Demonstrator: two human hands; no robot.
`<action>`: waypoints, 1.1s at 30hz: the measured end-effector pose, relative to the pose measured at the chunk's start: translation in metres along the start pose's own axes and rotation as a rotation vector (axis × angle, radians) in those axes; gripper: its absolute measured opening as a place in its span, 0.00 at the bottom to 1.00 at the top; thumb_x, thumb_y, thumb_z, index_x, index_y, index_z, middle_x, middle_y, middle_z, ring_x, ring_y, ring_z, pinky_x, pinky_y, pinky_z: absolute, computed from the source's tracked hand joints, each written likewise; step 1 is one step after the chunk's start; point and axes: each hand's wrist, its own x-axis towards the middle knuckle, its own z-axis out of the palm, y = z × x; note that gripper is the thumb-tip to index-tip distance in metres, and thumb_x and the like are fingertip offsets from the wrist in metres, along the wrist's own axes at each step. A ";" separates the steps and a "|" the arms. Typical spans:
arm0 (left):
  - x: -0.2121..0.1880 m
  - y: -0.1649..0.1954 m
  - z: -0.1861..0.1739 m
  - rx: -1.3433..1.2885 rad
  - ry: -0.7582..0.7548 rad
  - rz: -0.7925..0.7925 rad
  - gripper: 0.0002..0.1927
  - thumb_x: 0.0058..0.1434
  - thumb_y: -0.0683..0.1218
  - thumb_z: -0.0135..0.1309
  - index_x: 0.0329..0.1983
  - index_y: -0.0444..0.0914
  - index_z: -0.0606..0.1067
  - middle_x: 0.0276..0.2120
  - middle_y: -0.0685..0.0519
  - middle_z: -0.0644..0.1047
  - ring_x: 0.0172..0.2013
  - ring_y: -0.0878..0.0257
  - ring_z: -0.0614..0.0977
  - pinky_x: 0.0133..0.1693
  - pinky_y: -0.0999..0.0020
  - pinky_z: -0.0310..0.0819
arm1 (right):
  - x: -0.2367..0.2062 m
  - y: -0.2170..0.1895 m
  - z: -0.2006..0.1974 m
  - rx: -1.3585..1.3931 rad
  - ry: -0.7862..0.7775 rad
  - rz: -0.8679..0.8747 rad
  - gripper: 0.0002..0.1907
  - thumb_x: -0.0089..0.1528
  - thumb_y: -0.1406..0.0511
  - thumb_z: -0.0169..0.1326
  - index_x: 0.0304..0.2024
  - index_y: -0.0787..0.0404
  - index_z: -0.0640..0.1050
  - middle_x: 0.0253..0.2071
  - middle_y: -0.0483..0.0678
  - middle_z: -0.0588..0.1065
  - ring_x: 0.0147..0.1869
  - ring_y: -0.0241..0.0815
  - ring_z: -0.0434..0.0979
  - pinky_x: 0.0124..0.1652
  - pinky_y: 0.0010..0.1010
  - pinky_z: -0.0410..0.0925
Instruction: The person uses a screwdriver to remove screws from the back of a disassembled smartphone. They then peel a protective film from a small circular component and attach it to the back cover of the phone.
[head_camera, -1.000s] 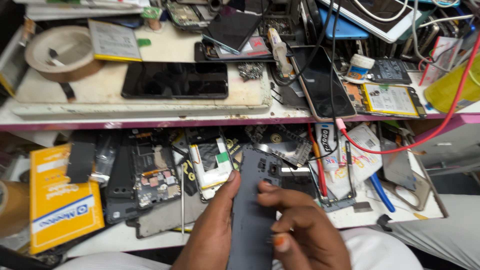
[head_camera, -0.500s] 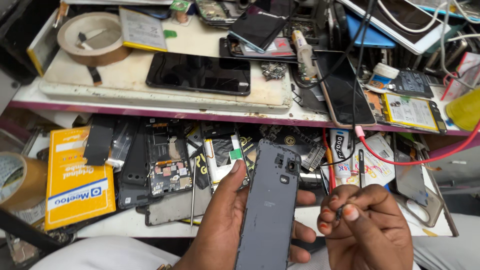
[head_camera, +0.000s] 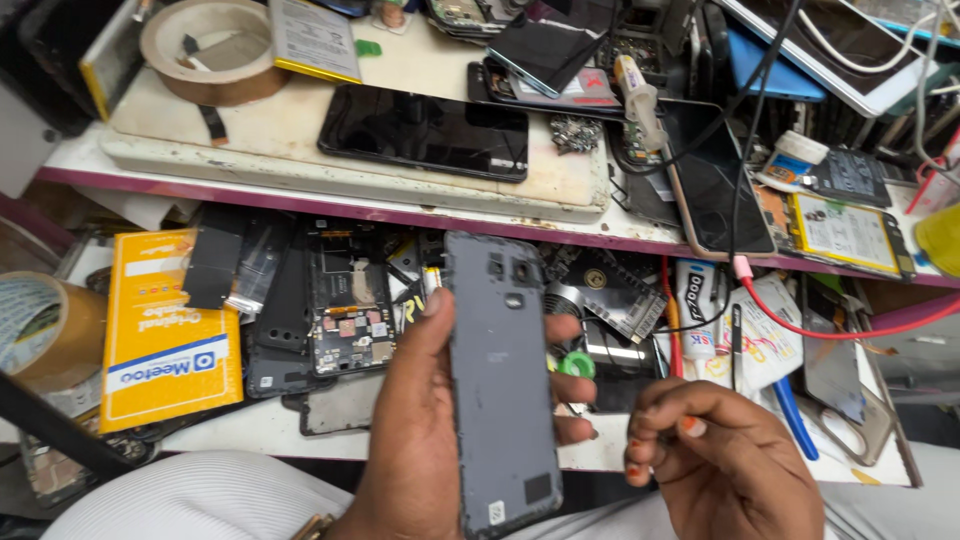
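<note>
My left hand (head_camera: 420, 430) grips a dark grey phone back cover (head_camera: 500, 380), held upright with its inner side and camera cut-outs toward me; thumb on its left edge, fingertips on the right edge. My right hand (head_camera: 720, 460) hovers just right of the cover, fingers curled inward with nothing visible in them, apart from the cover. Behind the cover lies a small green round part (head_camera: 577, 365) on the lower shelf.
An opened phone with exposed board (head_camera: 345, 320) and a yellow box (head_camera: 165, 330) lie at left. A black phone (head_camera: 425, 130) rests on the upper white board (head_camera: 300, 150) beside a tape roll (head_camera: 210, 45). A red cable (head_camera: 830, 325) and several phones and parts crowd the right.
My right hand has come off the cover and dropped to the right, fingers curling in. My left hand raised the cover more upright. The camera moved closer.
</note>
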 end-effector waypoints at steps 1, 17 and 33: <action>0.001 -0.002 0.001 -0.006 -0.020 0.034 0.33 0.71 0.64 0.32 0.61 0.34 0.69 0.48 0.40 0.79 0.40 0.51 0.84 0.38 0.54 0.83 | 0.000 -0.001 -0.003 -0.003 0.022 0.047 0.16 0.64 0.69 0.45 0.41 0.81 0.75 0.41 0.66 0.73 0.40 0.55 0.78 0.37 0.45 0.72; -0.001 -0.012 0.017 0.047 -0.060 0.150 0.31 0.75 0.61 0.32 0.61 0.30 0.67 0.49 0.36 0.79 0.41 0.49 0.84 0.39 0.52 0.83 | -0.003 -0.013 0.005 -0.186 -0.038 -0.032 0.07 0.61 0.77 0.56 0.41 0.77 0.80 0.40 0.59 0.76 0.38 0.45 0.79 0.37 0.36 0.74; 0.000 -0.007 0.020 0.069 -0.046 0.259 0.31 0.75 0.59 0.34 0.63 0.29 0.68 0.50 0.33 0.79 0.41 0.46 0.84 0.40 0.49 0.84 | -0.004 -0.021 0.012 -0.648 0.079 0.465 0.05 0.55 0.70 0.63 0.29 0.67 0.79 0.16 0.51 0.76 0.17 0.41 0.76 0.19 0.32 0.70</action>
